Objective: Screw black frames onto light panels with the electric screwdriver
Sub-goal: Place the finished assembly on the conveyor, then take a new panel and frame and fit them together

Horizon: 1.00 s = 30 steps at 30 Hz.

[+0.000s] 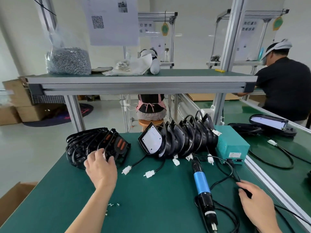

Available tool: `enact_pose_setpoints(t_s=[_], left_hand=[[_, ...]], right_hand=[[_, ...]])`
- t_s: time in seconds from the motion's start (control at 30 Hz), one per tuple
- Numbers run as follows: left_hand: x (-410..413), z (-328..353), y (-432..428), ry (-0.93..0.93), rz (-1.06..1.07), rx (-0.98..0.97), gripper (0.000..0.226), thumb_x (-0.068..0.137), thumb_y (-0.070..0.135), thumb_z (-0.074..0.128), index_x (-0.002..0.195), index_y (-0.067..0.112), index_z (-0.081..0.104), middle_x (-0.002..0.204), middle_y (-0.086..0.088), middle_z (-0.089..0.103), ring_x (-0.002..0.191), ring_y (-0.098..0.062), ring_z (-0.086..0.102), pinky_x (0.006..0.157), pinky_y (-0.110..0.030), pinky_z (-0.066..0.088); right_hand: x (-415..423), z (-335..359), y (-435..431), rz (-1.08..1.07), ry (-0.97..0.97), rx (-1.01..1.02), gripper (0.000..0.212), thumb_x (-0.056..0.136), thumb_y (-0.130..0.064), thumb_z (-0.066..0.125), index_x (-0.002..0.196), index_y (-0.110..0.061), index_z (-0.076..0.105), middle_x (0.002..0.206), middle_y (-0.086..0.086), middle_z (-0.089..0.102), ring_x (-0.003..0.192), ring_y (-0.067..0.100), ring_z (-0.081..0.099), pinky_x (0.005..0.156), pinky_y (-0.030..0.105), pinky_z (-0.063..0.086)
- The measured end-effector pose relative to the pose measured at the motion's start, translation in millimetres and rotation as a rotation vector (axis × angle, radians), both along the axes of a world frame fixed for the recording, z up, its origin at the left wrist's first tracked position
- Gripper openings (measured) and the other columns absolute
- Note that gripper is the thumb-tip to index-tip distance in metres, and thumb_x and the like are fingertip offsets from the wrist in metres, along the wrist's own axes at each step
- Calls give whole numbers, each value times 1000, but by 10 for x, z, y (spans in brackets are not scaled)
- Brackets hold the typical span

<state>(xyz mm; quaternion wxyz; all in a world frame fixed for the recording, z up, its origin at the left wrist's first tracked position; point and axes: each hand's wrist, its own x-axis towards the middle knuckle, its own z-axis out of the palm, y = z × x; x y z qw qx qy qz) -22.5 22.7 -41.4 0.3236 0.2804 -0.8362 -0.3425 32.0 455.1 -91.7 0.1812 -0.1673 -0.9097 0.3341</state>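
A pile of black frames (94, 145) lies at the left of the green table (151, 199). My left hand (101, 167) reaches into the pile and its fingers curl round the edge of one frame. A row of light panels (176, 140) with white connectors leans together at the middle. The electric screwdriver (202, 184), blue and black, lies flat on the table to the right. My right hand (257, 200) grips its black cable (235, 175) near the table's right edge. A few loose screws (112, 206) lie near my left forearm.
A teal power box (232, 143) stands behind the screwdriver. A shelf (141, 78) above carries a bag of screws (69, 60) and cloths. A conveyor (277, 158) on the right holds more lamp parts. A person in black works at the back right. A cardboard box (15, 195) sits low left.
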Motion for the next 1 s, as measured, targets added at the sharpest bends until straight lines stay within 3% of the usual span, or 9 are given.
enact_pose_setpoints(t_s=[0.17, 0.27, 0.4, 0.5, 0.6, 0.7, 0.83, 0.93, 1.0], left_hand=[[-254, 37, -204, -233, 15, -233, 51, 95, 35, 65, 139, 13, 51, 137, -11, 55, 130, -33, 39, 105, -45, 33], [-335, 49, -234, -340, 11, -345, 43, 95, 43, 63, 126, 14, 57, 124, -7, 63, 120, -30, 47, 96, -41, 37], [-382, 100, -278, -352, -6, -291, 25, 98, 35, 59, 105, 10, 57, 106, -7, 63, 95, -28, 56, 73, -39, 42], [-369, 113, -312, -347, -13, -271, 18, 101, 18, 49, 86, 10, 52, 93, -5, 54, 70, -26, 49, 63, -39, 37], [-312, 127, -301, -307, -37, -211, 25, 97, 3, 42, 73, 8, 48, 91, -9, 54, 63, -25, 45, 64, -41, 38], [-229, 135, -318, -224, -46, -95, 24, 99, 4, 39, 92, 0, 61, 104, -15, 58, 78, -33, 51, 71, -42, 37], [-89, 61, -307, -122, -85, 48, 27, 103, 8, 38, 99, -4, 62, 103, -21, 61, 82, -32, 50, 73, -39, 39], [10, -44, -271, -95, -105, 212, 28, 102, 10, 38, 102, -4, 63, 93, -22, 66, 77, -37, 61, 59, -34, 41], [54, -80, -261, -79, -106, 281, 27, 100, 8, 38, 86, 1, 60, 78, -18, 64, 67, -35, 62, 55, -34, 43]], right_hand=[[-39, 32, -79, -42, 38, -52, 23, 91, -1, 67, 101, -18, 79, 126, 3, 71, 120, 32, 59, 102, 43, 42], [-44, 69, -107, -56, 42, -94, 24, 90, -2, 70, 101, -21, 79, 126, 4, 71, 123, 33, 58, 107, 46, 39], [-54, 196, -169, -26, -9, -144, 21, 91, -13, 73, 111, -21, 76, 132, 7, 67, 128, 32, 54, 111, 48, 37], [-133, 359, -407, 19, 112, -31, 33, 91, -12, 72, 124, -13, 71, 137, 10, 61, 131, 32, 48, 112, 47, 34], [-269, 617, -945, 198, 322, 138, 37, 90, -7, 71, 127, -11, 68, 135, 5, 59, 131, 23, 45, 111, 34, 29], [-507, 769, -1618, 494, 391, 321, 41, 88, -2, 71, 128, -9, 68, 132, 4, 60, 126, 22, 51, 111, 31, 35], [-927, 688, -2413, 784, 154, 676, 59, 83, 6, 61, 139, -11, 52, 137, 13, 43, 124, 36, 45, 88, 39, 41], [-1223, 550, -2790, 805, -228, 860, 92, 79, 9, 68, 154, -28, 30, 164, 15, 1, 142, 42, 20, 100, 46, 42], [-1356, 515, -2990, 789, -373, 953, 88, 85, 2, 69, 153, -31, 25, 166, 17, -10, 144, 47, 17, 98, 47, 43]])
